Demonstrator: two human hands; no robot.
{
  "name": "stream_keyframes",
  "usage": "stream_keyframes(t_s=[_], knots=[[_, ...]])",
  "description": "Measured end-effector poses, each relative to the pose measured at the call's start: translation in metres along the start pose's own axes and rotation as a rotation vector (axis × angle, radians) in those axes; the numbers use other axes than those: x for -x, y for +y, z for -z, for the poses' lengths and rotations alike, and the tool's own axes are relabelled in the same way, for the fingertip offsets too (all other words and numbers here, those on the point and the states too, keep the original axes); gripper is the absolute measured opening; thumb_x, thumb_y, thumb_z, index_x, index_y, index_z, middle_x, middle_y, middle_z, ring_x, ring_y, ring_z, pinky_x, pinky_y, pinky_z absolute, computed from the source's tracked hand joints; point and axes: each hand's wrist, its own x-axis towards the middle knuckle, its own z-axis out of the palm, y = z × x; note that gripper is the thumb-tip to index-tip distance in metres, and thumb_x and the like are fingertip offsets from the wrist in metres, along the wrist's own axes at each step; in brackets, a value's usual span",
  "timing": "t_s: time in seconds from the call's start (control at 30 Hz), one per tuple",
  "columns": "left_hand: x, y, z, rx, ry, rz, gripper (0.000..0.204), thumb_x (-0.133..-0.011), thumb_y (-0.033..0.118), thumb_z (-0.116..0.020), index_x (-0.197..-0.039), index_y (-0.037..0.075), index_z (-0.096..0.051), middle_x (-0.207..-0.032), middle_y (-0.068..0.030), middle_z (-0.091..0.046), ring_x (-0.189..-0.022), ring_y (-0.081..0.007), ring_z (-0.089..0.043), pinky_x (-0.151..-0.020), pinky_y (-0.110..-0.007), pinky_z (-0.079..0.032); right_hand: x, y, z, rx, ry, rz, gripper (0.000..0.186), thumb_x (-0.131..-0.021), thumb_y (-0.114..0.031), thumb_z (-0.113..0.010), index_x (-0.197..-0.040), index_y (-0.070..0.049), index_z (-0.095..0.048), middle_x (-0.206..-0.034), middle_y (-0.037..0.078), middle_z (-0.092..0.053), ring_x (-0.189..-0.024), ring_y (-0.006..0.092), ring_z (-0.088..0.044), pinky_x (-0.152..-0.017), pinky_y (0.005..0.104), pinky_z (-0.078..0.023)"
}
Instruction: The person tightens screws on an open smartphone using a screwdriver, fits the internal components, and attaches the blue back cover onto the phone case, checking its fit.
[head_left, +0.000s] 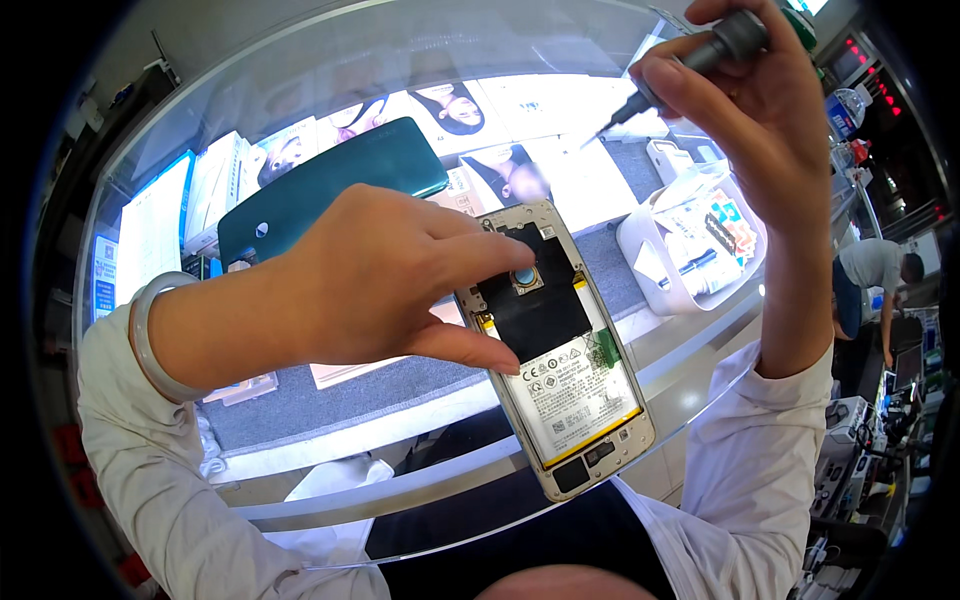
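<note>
- The opened phone (556, 350) lay at a slant on the glass-topped counter (300, 55), in front of the person, its lower end near the front edge of the glass and its inside facing up.
- The left hand (365, 275) reached across from the left; its forefinger and thumb stood apart, the forefinger's tip by the round blue lens (524, 276) and the thumb's tip at the phone's left edge. Whether the other fingers, tucked out of sight, gripped anything could not be told.
- The right hand (745, 105) was raised, well apart from the phone, its fingers clamped on a dark grey screwdriver (738, 38), whose thin tip pointed down and to the left.
- A black sheet (540, 325) covered part of the phone's upper half, around the lens; below it sat a white battery (590, 400) with small print and a green patch at its right side.
- A teal panel (330, 185) with a small oval hole lay beyond the left hand, its near part hidden by the hand and wrist.
- A pale bracelet (150, 335) circled the left wrist, next to a white sleeve (140, 420).
- White boxes (215, 190) lined the far side under the glass.
- A white basket (640, 250) of small items stood to the right of the phone.
- Off to the right, another person (870, 268) bent forward in the background.
</note>
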Motion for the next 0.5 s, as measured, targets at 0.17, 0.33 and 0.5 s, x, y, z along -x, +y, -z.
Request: stream_keyframes(t_s=[0.17,0.33,0.5], knots=[[0.001,0.001,0.001,-0.119,-0.059,-0.047,0.059,-0.061,0.04,-0.076,-0.108,0.008,-0.061,-0.058,-0.0015,-0.05,-0.047,-0.0135,-0.05,-0.041,-0.025,-0.036,-0.007,0.01,-0.018,0.201,0.055,-0.125,0.03,-0.078,0.001,-0.062,-0.097,0.0,-0.039,-0.081,0.011,-0.062,-0.075,0.0159,-0.064,-0.069,0.0255,-0.053],[0.002,0.002,0.002,-0.142,-0.075,-0.04,0.058,-0.062,0.04,-0.075,-0.109,0.009,-0.061,-0.057,0.0001,-0.048,-0.046,-0.0121,-0.048,-0.04,-0.025,-0.035,-0.008,0.026,-0.024,0.124,0.029,-0.13,0.03,-0.078,0.001,-0.062,-0.098,0.0,-0.039,-0.082,0.013,-0.061,-0.082,0.0173,-0.064,-0.073,0.0279,-0.053],[0.0,-0.006,-0.002,0.169,0.055,0.052,0.048,-0.068,0.028,-0.075,-0.108,0.005,-0.06,-0.053,0.0023,-0.044,-0.043,-0.006,-0.042,-0.04,-0.022,-0.03,-0.006,0.011,-0.023,-0.023,0.121,-0.062,0.032,-0.077,0.0,-0.065,-0.097,-0.001,-0.04,-0.08,0.011,-0.059,-0.084,0.0164,-0.064,-0.076,0.0277,-0.053]])
